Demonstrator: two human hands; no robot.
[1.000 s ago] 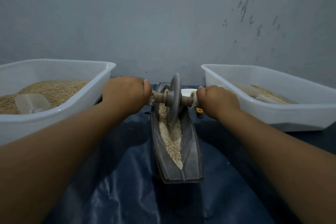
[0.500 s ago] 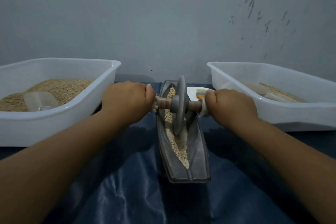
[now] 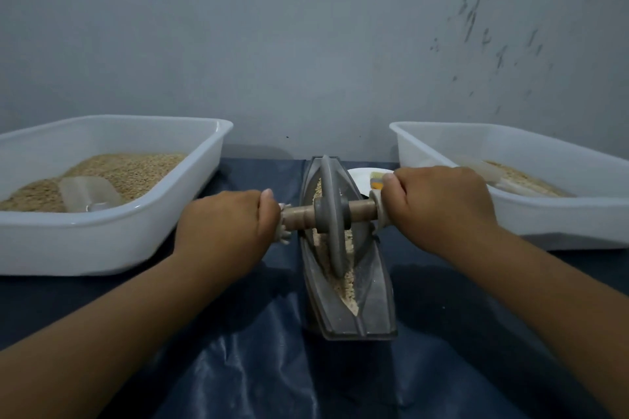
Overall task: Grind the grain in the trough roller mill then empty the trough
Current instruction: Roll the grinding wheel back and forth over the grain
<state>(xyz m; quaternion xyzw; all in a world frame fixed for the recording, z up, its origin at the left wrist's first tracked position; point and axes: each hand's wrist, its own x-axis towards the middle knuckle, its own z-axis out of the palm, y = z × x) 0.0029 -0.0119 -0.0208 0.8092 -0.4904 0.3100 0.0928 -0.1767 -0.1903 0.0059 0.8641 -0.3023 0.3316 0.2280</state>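
On dark-sheeted desk (image 3: 238,367), btwn two white tubs (image 3: 112,235) (image 3: 558,214) w/ grain, grey trough (image 3: 369,303) runs lengthwise away from viewer, grain (image 3: 345,286) along its groove, roller wheel (image 3: 332,214) upright inside, axle (image 3: 360,209) crosswise, left hand (image 3: 226,228) & right hand (image 3: 442,206) each w/ clenched grip on axle ends.

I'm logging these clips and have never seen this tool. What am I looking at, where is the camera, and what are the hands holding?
The camera sits on the person's head, looking down at both arms. The left hand and right hand each grip an end of an axle through a grey wheel. The wheel stands in a narrow boat-shaped trough holding grain, crushing it. On a dark sheet, the left tub holds grain and a clear scoop; the right tub holds less. A small white plate lies behind the trough.
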